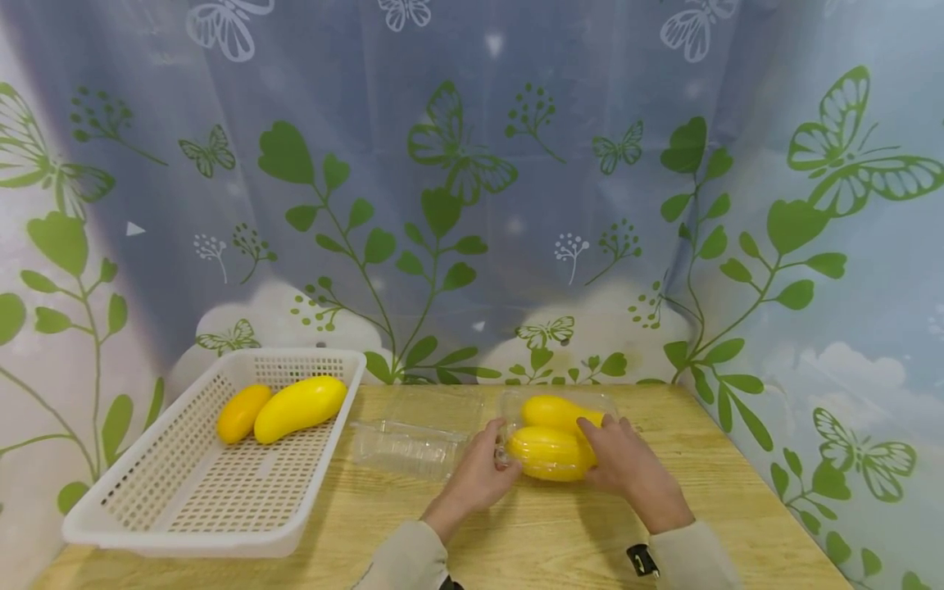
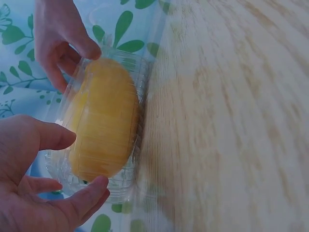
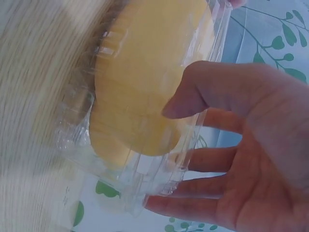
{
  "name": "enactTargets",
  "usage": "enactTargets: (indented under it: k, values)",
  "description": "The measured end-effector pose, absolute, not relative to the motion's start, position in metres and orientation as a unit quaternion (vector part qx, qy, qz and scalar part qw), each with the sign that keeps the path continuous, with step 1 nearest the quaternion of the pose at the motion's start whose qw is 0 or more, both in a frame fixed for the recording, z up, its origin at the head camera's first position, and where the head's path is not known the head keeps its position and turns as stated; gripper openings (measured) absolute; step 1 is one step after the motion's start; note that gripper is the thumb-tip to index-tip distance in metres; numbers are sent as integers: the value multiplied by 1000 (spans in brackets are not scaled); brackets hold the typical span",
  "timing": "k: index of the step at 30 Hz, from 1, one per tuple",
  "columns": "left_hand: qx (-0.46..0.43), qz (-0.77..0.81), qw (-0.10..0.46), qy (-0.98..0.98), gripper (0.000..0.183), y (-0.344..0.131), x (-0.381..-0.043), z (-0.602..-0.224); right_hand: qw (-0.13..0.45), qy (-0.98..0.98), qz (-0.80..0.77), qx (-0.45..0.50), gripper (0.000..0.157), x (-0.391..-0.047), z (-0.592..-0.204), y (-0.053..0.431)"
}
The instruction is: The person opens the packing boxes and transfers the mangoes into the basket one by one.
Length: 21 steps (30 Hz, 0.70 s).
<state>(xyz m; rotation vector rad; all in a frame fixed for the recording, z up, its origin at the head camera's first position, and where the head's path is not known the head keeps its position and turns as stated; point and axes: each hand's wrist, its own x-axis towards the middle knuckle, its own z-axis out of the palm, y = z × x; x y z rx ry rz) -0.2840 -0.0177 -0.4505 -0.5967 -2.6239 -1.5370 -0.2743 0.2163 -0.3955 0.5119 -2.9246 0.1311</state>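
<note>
Two yellow mangoes (image 1: pixel 553 453) lie side by side in a clear plastic clamshell box (image 3: pixel 77 140) on the wooden table. My left hand (image 1: pixel 481 471) holds the left end of the box, its thumb and fingers spread round the corner, as the left wrist view shows. At the opposite end my right hand (image 1: pixel 636 467) grips the box. In the right wrist view, its thumb (image 3: pixel 186 99) lies over the plastic beside the fruit and the other fingers reach along the outer edge. Clear plastic with bright reflections covers the near mango (image 2: pixel 108 121).
A second clear clamshell box (image 1: pixel 416 451) stands with its lid up, left of my hands. Further left is a white perforated basket (image 1: pixel 310 492) holding a yellow mango (image 1: pixel 298 408) and an orange-yellow one (image 1: pixel 245 414). Behind the table hangs a butterfly-and-leaf-patterned curtain (image 1: pixel 472 287).
</note>
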Motion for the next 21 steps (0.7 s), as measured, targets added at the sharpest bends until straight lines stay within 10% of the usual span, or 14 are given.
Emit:
enactTargets:
  k: [21]
  values:
    - [-180,-475,32,-861,71,-19,-288,-454,78,-977,24,198,61,-277,-392,211]
